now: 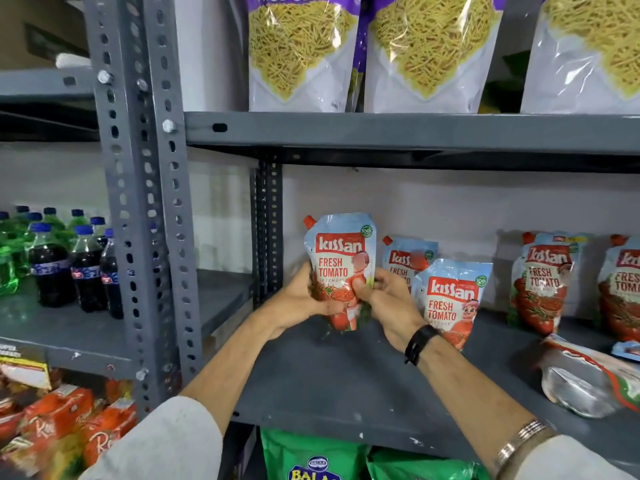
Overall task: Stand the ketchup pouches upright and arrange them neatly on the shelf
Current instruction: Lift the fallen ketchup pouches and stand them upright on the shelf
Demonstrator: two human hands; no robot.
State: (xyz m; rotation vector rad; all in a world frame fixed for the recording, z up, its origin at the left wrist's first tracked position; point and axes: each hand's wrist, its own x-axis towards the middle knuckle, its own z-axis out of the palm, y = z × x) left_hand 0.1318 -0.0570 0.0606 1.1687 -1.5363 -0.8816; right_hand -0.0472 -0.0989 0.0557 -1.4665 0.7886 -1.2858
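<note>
Both hands' fingers clasp upright ketchup pouch between them.

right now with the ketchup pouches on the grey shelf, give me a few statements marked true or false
1. Both hands, left hand and right hand, grip one light blue and red ketchup pouch. True.
2. That pouch lies flat on the grey metal shelf. False: it is held upright.
3. A pouch showing its silver underside lies on its side at the right. True.
4. Cola bottles stand on the shelf above. False: clear bags of yellow sev do.
</note>
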